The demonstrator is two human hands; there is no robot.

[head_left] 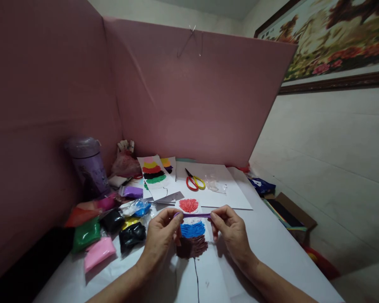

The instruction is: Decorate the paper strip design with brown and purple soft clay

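Observation:
A thin strip of purple modelling clay (196, 215) is stretched level between my two hands. My left hand (162, 231) pinches its left end, and my right hand (232, 233) pinches the right end. Beneath the strip lies a white card (208, 273) with a red clay patch (188, 205) at the top, a blue clay patch (192, 229) below it and a dark brown clay patch (192, 246) lower down. From the brown patch a thin black line (196, 275) runs toward me.
Several clay packets (86, 233) crowd the left side, near a purple tumbler (88, 166). Red-and-yellow-handled scissors (194, 182) and a clear plastic bag (216, 184) rest on a white board (236, 193). Behind the tumbler's right side are finished striped cards (156, 191). Pink panels (189, 105) enclose the table's back and left.

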